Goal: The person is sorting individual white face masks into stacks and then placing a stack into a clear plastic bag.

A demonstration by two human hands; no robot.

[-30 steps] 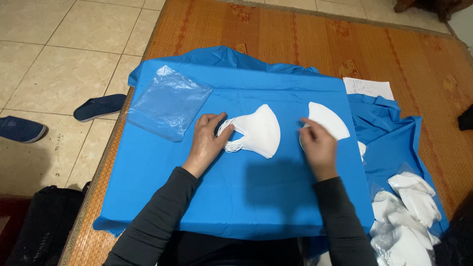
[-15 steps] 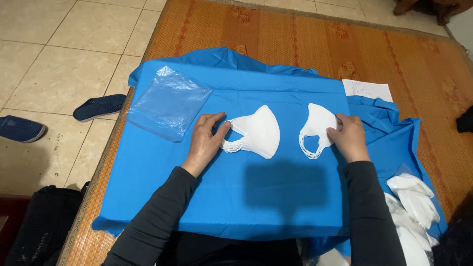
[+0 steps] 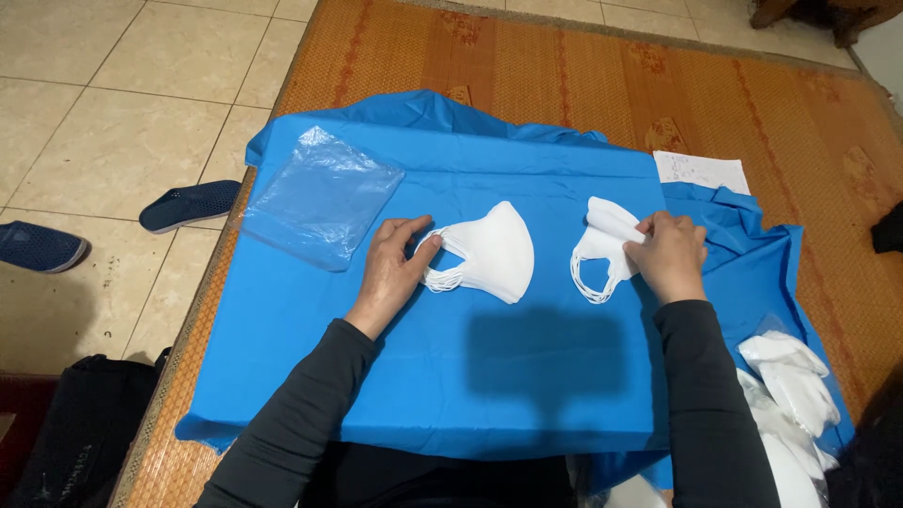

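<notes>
Left hand rests flat on the ear loops of the mask stack — stack lies just right of it. Right hand pinches the smaller mask pile, both on the blue cloth.

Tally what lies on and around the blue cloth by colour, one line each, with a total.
White: 4 – mask stack under the left hand, mask stack in the right hand, paper sheet, mask pile
Clear: 1 – plastic bag
Dark blue: 2 – slipper, slipper
Black: 1 – bag
Total: 8
</notes>
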